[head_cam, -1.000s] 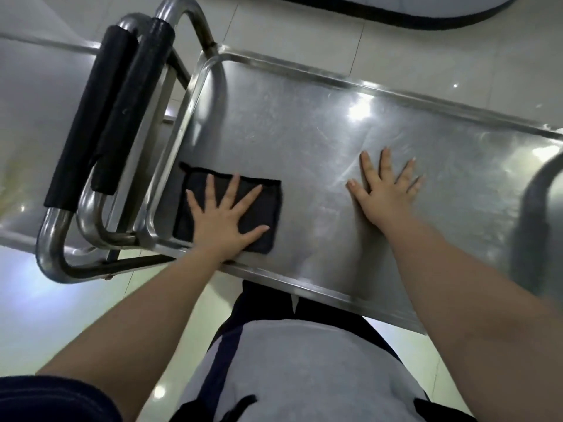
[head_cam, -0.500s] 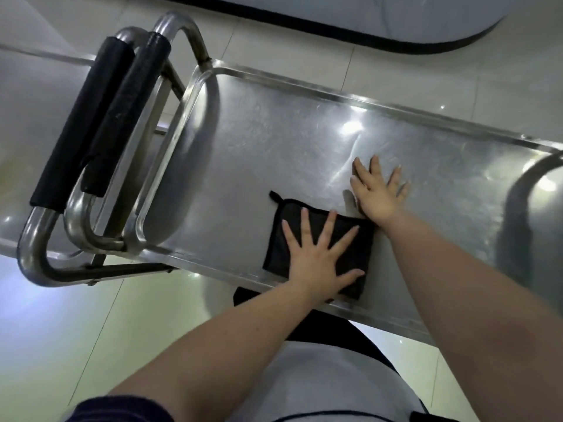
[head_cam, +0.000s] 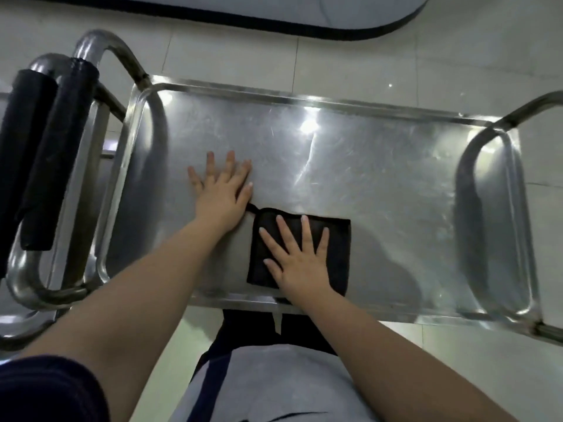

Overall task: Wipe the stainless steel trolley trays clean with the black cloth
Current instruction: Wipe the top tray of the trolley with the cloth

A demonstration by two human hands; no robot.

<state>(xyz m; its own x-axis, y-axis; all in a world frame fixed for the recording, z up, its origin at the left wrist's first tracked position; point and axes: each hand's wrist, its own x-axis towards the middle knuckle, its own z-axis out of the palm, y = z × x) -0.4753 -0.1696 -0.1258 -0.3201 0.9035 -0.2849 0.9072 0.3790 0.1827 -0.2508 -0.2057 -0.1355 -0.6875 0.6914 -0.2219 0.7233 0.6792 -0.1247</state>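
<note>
Two arms of mine reach out over my grey shirt (head_cam: 274, 385) to the trolley tray (head_cam: 380, 184). My right hand (head_cam: 300, 260) is closest to me. It lies flat on the black cloth (head_cam: 338, 239), fingers straight and spread, pressing down, not grabbing. The cloth is folded into a square and sits on the tray next to the near rim, about in the middle. A little loop on its far left corner comes just beside my left hand (head_cam: 221, 193). That hand is a bit further out and to the left. It lies flat on the bare steel, fingers straight, holding nothing. Past my hands the tray is shiny and scratched, with bright spots of light. On the left end stand two bars with black grips (head_cam: 70, 141). On the right end a steel bar (head_cam: 487, 132) bends up. Beyond the tray is pale tiled floor (head_cam: 457, 56).
</note>
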